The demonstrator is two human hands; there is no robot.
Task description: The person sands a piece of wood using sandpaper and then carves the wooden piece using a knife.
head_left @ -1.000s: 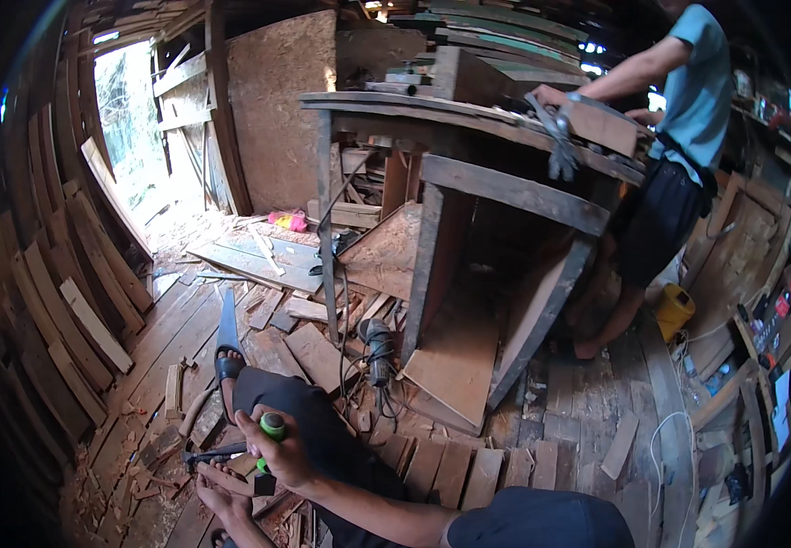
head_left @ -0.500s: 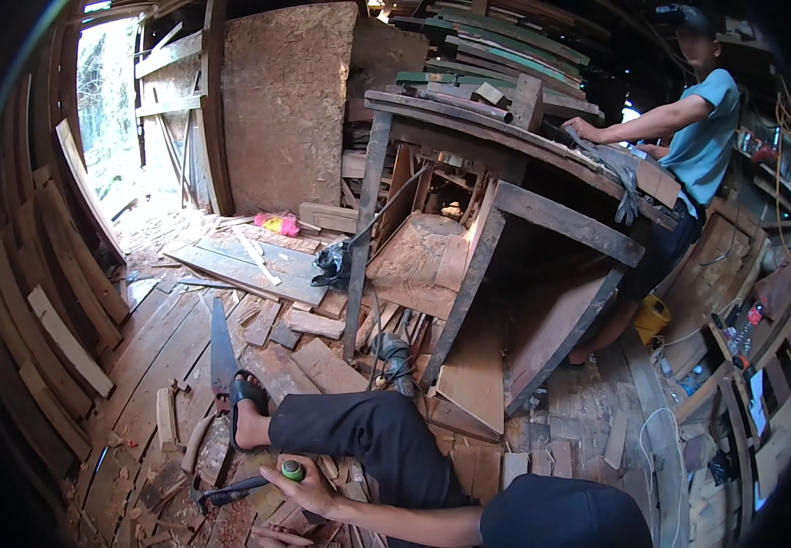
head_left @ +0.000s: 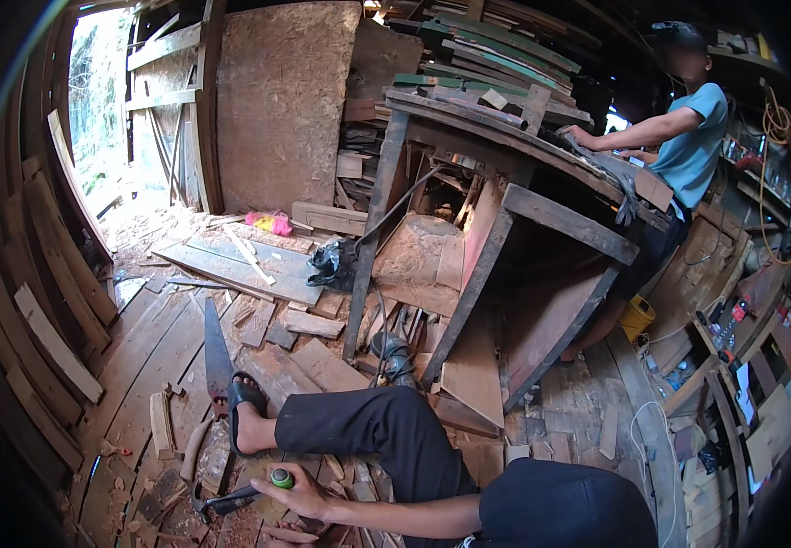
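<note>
1. While I sit on the plank floor [head_left: 131, 356] with one leg stretched out, stacked curved boards [head_left: 39, 338] lean well off to the left of my hands, rough-sawn and grey.
2. A handsaw [head_left: 216, 352] lies flat just beyond my sandalled foot [head_left: 247, 411], its blade thin and toothed; I judge that a careless shift of that foot could drag it across the teeth.
3. A dark metal hammer [head_left: 222, 500] lies just left of my right hand, among chips and sawdust.
4. My right hand [head_left: 297, 493] is closed around a small green-capped cylinder [head_left: 282, 478], smooth plastic by the look. It stands upright in my grip; a loose hold could drop it into the scraps, where it would be hard to find.
5. My left hand [head_left: 286, 535] shows only at the lower edge; I cannot tell whether it holds anything.
6. Far up to the right stands a heavy tilted wooden workbench [head_left: 542, 219], where another person [head_left: 688, 137] in a blue shirt is working.
</note>
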